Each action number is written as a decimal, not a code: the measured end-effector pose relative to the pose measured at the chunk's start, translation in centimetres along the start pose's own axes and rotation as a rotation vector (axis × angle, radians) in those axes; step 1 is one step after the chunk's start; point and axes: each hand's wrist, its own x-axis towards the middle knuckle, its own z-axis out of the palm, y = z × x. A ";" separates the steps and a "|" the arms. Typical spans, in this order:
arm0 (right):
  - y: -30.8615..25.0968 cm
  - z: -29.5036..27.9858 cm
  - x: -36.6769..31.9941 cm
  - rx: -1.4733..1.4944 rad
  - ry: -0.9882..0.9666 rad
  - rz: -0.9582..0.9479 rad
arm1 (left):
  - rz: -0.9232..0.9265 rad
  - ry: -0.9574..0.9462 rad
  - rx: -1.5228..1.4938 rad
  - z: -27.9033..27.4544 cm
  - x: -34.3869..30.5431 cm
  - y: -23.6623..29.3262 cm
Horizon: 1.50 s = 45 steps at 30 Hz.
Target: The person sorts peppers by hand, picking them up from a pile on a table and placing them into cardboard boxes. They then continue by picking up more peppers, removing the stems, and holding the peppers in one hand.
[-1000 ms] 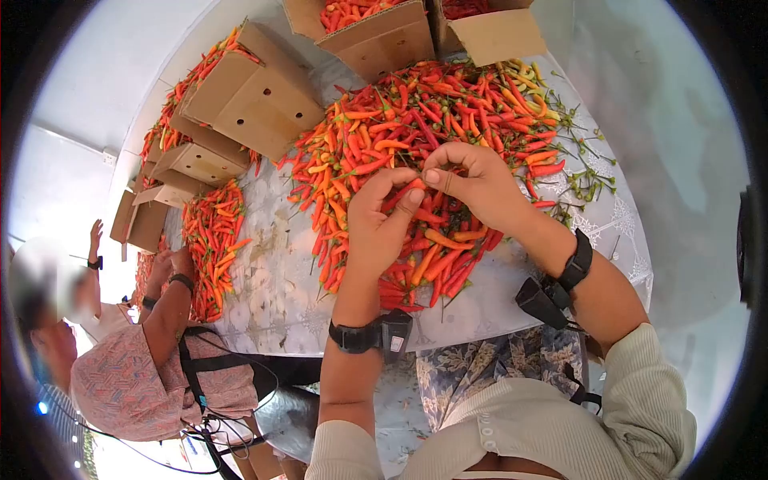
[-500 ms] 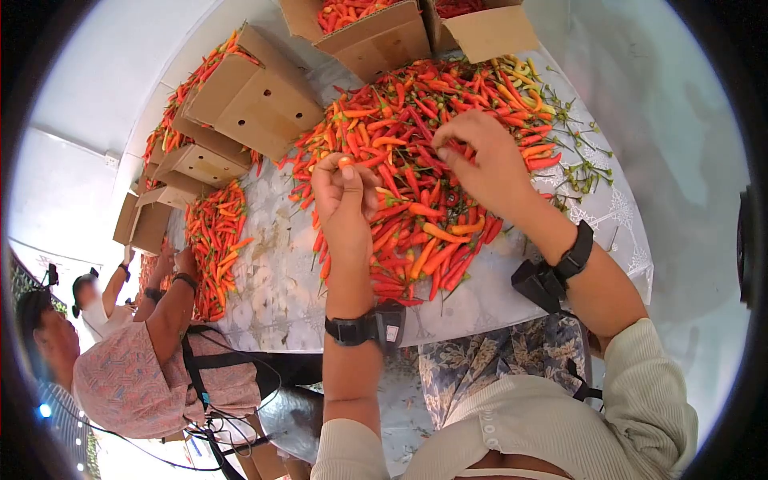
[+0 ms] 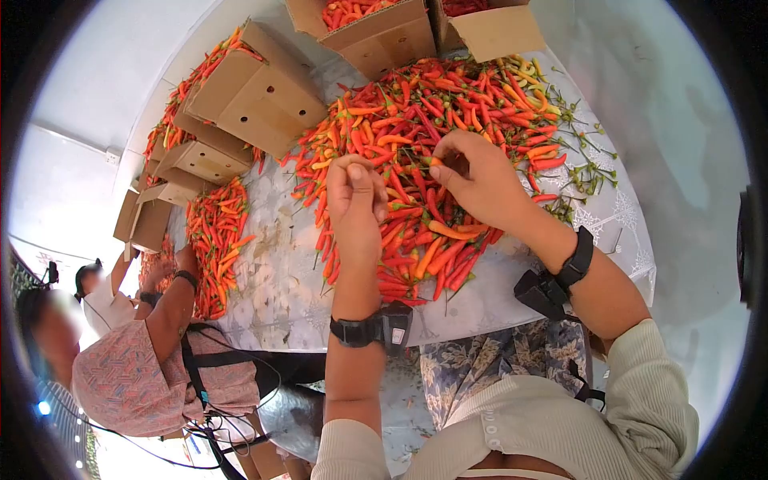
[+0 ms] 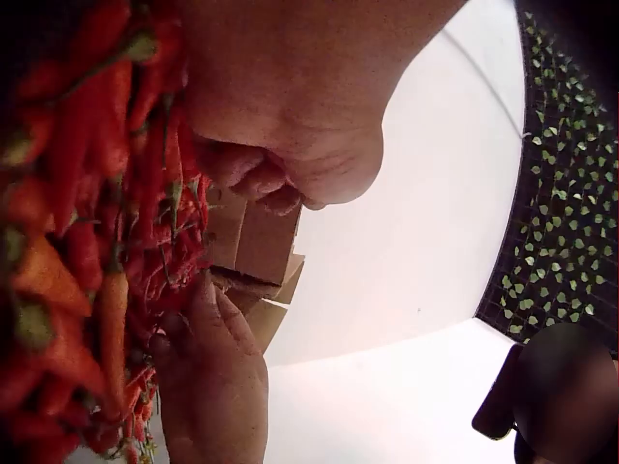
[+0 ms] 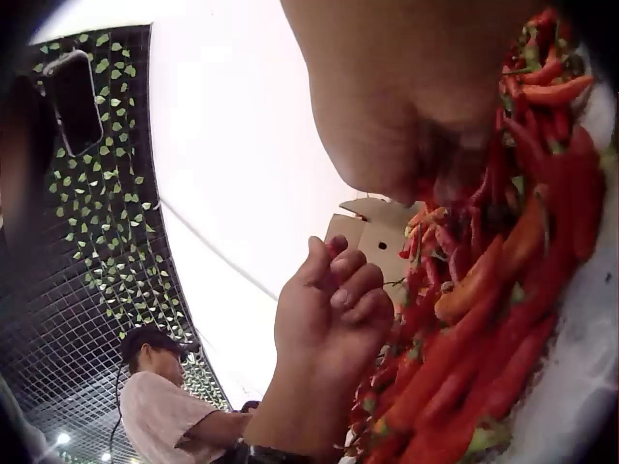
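Note:
A big heap of red and orange chili peppers covers the table under both hands. My left hand is over the heap's left side with its fingers curled in. In the right wrist view, a red chili pepper tip pokes out between thumb and forefinger of that left hand. To the right, my right hand pinches an orange chili pepper between thumb and forefinger. A gap separates the two hands. From the left wrist, the right hand shows low, its fingertips among the peppers.
Cardboard boxes of chili peppers line the table's far side. Loose green stems lie at the heap's right edge. A second pile of peppers is at the left, where another person works.
A second ago the hands met fingertip to fingertip; they then drew apart. The left hand has since curled inward, and the right has dropped slightly to a pepper.

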 end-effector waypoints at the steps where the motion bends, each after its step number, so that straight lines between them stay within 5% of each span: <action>1: 0.0 0.0 0.1 0.137 -0.024 0.091 | -0.008 -0.020 0.017 0.0 -0.1 -0.1; 4: -0.9 0.0 0.1 0.714 -0.126 0.326 | 0.006 -0.059 0.165 0.4 -0.3 -0.1; 13: -2.0 -0.2 0.0 0.842 -0.165 0.261 | 0.279 -0.096 0.585 0.0 0.0 -0.5; 20: -0.1 -0.1 0.4 0.710 -0.127 0.178 | 0.328 -0.170 0.566 0.3 -0.2 -0.4; 22: -0.3 -0.1 0.4 0.639 -0.110 0.198 | 0.149 -0.180 0.419 0.5 -0.6 -0.3; 35: -1.2 0.1 -0.1 -0.066 0.265 -0.339 | 0.092 -0.193 0.461 0.6 -0.5 -1.0; 40: -0.5 -0.4 0.5 -0.110 0.405 -0.211 | -0.034 -0.028 0.100 0.1 -0.3 -0.6; 45: -0.1 0.1 0.4 -0.347 0.234 -0.378 | -0.115 0.025 -0.126 -0.1 0.0 0.6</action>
